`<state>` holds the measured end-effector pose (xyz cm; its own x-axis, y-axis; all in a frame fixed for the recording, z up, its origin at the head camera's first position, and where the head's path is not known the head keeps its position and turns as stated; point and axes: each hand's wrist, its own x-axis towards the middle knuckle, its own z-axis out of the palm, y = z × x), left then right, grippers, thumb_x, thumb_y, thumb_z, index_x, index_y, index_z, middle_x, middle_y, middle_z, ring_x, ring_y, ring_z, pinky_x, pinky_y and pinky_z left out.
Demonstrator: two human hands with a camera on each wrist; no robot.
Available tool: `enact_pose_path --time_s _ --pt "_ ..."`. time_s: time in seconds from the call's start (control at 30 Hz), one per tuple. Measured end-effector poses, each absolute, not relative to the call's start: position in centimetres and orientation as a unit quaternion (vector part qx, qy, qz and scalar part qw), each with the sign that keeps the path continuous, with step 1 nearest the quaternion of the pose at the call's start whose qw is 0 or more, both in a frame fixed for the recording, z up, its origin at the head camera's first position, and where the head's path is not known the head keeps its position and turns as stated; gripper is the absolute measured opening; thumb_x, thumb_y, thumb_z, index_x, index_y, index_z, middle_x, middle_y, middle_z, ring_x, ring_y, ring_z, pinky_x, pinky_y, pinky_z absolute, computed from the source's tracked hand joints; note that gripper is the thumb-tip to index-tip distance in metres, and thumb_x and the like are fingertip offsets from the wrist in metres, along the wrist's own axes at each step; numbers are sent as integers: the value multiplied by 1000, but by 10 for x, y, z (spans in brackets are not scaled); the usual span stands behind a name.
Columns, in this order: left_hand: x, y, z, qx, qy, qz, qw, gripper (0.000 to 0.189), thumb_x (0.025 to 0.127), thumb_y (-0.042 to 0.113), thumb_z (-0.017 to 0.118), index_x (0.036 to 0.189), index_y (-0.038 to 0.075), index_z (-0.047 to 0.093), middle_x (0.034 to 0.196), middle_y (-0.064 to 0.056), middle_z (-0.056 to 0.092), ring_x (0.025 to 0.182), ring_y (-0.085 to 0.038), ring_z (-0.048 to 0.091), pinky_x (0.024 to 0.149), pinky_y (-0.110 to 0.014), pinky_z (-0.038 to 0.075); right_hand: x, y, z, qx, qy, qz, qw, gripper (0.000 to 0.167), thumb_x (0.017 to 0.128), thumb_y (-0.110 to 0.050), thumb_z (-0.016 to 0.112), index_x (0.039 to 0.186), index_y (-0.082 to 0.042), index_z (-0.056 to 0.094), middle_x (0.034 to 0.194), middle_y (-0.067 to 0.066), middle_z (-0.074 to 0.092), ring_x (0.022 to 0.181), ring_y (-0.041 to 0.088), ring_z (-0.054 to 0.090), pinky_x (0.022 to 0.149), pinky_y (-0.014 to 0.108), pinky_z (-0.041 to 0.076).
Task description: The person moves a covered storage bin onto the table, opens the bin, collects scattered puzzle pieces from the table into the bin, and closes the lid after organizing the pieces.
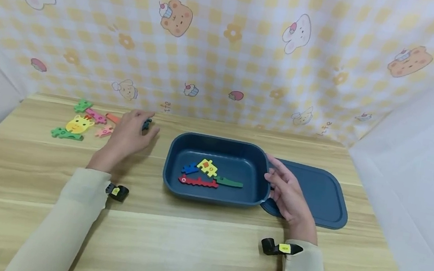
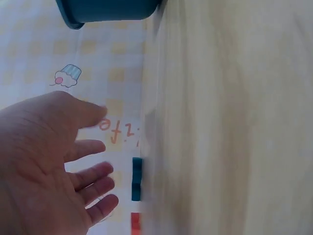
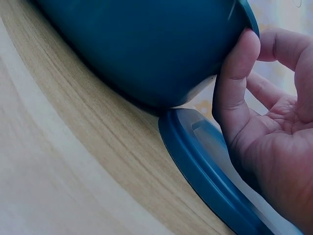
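Note:
My left hand (image 1: pixel 130 135) is above the back left of the table, its fingers loosely bent and apart from the thumb. In the left wrist view a small dark teal puzzle piece (image 2: pixel 137 179) lies just beyond its fingertips. With thumb and fingers, my right hand (image 1: pixel 289 194) holds the right end of a dark blue box (image 1: pixel 214 197) at the rim. Inside lie a yellow puzzle piece (image 1: pixel 207 167), a blue piece (image 1: pixel 190 169), a red piece (image 1: pixel 199 182) and a green piece (image 1: pixel 229 182).
Left of my left hand lie a yellow giraffe-head piece (image 1: pixel 79 124), green pieces (image 1: pixel 67 134), a pink piece (image 1: pixel 96 116) and an orange piece (image 1: pixel 112 118). The dark blue lid (image 1: pixel 317 193) lies flat beside the box's right end. A patterned curtain (image 1: pixel 227 63) hangs behind the table.

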<state>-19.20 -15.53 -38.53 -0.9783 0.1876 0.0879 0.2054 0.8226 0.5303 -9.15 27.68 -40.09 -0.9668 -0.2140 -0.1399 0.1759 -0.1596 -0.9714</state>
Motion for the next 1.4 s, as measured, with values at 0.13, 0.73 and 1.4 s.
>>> enact_pose_path --time_s 0.13,0.73,1.4 --pt "-194 -157 -388 -124 -956 -265 -6 60 108 28 56 158 -2 43 164 -35 37 152 -56 33 127 -71 23 -92 276 -401 -10 638 -760 125 64 109 -11 56 167 -11 28 104 -8 56 76 3 64 64 18 57" --pt "-188 -157 -393 -110 -964 -243 -9 42 107 14 58 143 -7 58 156 -34 45 146 -53 38 125 -66 28 -91 276 -401 8 651 -749 121 61 110 -10 52 167 -14 30 105 -11 53 76 2 57 61 16 52" --pt "-186 -163 -395 -73 -964 -256 9 50 107 18 62 146 -11 53 144 -38 53 134 -57 48 115 -69 40 -91 274 -400 4 647 -753 120 61 110 -7 50 167 -13 30 104 -11 54 76 2 58 60 16 53"
